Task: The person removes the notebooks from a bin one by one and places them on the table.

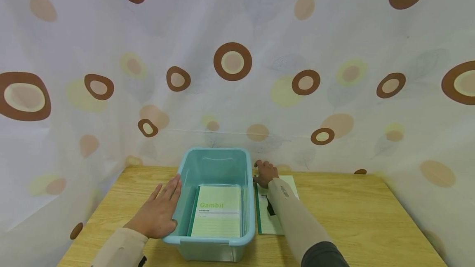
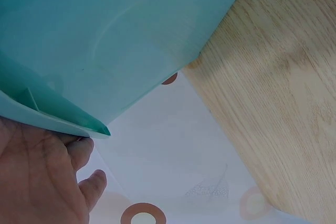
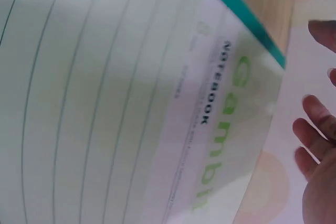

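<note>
A light blue plastic bin [image 1: 213, 241] stands on the table with a notebook [image 1: 219, 217] lying in it, marked Gambit. My left hand [image 1: 159, 211] rests along the bin's left rim, fingers extended. In the left wrist view, that hand [image 2: 44, 174] is right at the rim [image 2: 52, 121] of the bin. To the bin's right lies a second notebook [image 1: 272, 226] with a green spine. Over its far end is my right hand [image 1: 266, 174], fingers loosely bent, partly covering it along with the sleeve. The right wrist view has this notebook [image 3: 142, 103] beside the hand's [image 3: 320, 135] apart fingers.
The wooden table [image 1: 345, 213] extends to both sides of the bin. Behind it hangs a white sheet [image 1: 237, 106] patterned with brown and pale circles, meeting the table's far edge. More notebook edges [image 1: 244, 211] show along the bin's inner right side.
</note>
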A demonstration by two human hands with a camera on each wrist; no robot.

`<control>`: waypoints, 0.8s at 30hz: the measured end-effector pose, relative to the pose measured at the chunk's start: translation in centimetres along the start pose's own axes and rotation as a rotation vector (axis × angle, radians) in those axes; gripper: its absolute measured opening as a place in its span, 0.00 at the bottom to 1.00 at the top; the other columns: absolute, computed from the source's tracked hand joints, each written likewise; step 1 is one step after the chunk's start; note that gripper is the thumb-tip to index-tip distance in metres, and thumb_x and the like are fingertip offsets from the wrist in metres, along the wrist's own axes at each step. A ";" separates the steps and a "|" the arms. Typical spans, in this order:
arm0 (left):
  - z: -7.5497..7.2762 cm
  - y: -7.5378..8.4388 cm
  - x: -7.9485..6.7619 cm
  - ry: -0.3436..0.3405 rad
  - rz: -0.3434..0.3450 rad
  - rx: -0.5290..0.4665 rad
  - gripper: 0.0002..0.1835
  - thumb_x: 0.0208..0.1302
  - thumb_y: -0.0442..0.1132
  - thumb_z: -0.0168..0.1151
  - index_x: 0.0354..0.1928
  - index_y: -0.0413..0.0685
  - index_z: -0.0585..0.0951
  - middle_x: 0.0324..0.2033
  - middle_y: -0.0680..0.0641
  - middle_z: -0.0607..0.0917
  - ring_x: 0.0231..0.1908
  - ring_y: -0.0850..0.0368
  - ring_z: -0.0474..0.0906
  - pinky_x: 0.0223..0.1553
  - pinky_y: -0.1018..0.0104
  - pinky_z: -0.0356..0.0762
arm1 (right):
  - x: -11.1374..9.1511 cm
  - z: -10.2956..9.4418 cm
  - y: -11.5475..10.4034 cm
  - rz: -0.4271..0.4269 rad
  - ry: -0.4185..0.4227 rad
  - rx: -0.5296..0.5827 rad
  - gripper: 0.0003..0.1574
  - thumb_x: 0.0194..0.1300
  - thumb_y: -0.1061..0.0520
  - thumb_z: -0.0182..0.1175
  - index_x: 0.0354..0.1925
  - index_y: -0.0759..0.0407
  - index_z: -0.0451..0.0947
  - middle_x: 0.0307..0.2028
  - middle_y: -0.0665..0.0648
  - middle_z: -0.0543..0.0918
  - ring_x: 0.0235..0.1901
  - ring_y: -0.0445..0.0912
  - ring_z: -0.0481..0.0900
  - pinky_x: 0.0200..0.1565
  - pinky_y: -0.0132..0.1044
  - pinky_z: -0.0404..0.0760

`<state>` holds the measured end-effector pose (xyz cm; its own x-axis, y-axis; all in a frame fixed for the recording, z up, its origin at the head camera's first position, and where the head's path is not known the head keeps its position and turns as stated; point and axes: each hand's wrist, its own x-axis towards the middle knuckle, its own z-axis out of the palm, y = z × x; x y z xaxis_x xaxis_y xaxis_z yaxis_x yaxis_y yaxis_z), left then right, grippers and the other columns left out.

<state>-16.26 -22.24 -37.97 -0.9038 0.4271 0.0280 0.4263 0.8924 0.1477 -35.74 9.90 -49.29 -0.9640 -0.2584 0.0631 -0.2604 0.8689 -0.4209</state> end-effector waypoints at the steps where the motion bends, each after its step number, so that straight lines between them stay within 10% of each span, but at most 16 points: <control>1: 0.0 0.0 0.0 -0.001 0.000 0.002 0.43 0.49 0.33 0.52 0.70 0.24 0.54 0.72 0.31 0.51 0.72 0.37 0.49 0.68 0.38 0.45 | 0.0 -0.1 0.0 0.010 -0.002 0.005 0.29 0.60 0.52 0.66 0.56 0.60 0.69 0.51 0.67 0.73 0.51 0.62 0.72 0.55 0.59 0.68; 15: -0.2 -0.1 0.1 -0.024 -0.016 0.005 0.44 0.49 0.34 0.52 0.70 0.24 0.53 0.73 0.31 0.50 0.72 0.38 0.48 0.68 0.38 0.44 | -0.1 -0.7 0.1 0.030 -0.015 -0.014 0.32 0.61 0.49 0.64 0.59 0.59 0.68 0.53 0.69 0.73 0.52 0.64 0.72 0.54 0.61 0.67; 24: 0.0 -0.1 0.1 -0.007 0.006 0.011 0.44 0.48 0.34 0.52 0.70 0.24 0.54 0.72 0.31 0.51 0.72 0.37 0.49 0.67 0.39 0.48 | -1.3 -4.4 -1.5 -0.065 0.062 0.081 0.26 0.63 0.55 0.59 0.58 0.62 0.69 0.51 0.67 0.75 0.48 0.62 0.75 0.51 0.63 0.69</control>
<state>-16.43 -22.30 -38.03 -0.9010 0.4333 0.0218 0.4320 0.8915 0.1366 -34.38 10.79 -44.78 -0.9473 -0.2843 0.1478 -0.3199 0.8136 -0.4856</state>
